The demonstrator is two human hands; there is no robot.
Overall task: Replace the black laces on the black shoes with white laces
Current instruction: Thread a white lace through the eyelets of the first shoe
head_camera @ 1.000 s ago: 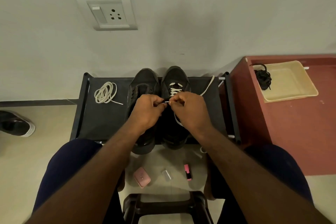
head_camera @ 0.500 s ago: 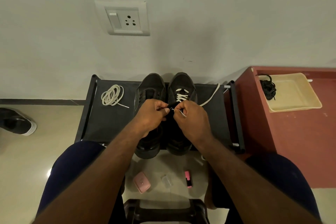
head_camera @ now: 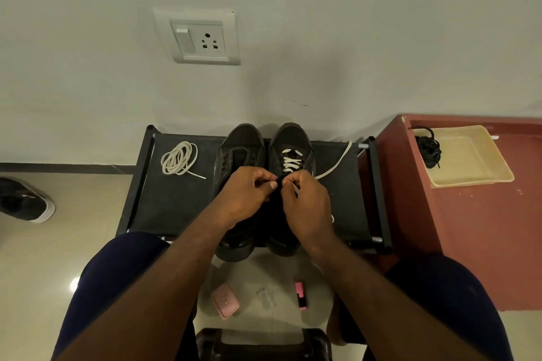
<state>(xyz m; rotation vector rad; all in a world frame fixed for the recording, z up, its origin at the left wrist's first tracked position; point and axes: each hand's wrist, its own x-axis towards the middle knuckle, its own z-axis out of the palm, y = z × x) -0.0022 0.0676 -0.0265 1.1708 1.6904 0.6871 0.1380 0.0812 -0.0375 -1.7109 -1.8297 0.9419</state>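
The right shoe (head_camera: pixel 293 138) is black, toe towards the wall, with a white lace (head_camera: pixel 290 160) crossed through its eyelets nearest the toe; one loose end trails away to the right over the black rack (head_camera: pixel 176 202). The left shoe (head_camera: pixel 240 141), black too, stands touching it; whether it has a lace I cannot tell. Both grips meet over the right shoe's middle eyelets: the right grip (head_camera: pixel 308 202) pinches the white lace's free tip between thumb and fingers, and the left grip (head_camera: pixel 246 193), fingers curled, pinches the shoe's dark upper just beside it. A second white lace, coiled (head_camera: pixel 179 158), lies on the rack well to the left. On the red-brown worktop (head_camera: pixel 469 243) to the right, a beige tray (head_camera: pixel 469 183) holds a bundle of black laces (head_camera: pixel 429 149) in its far left corner
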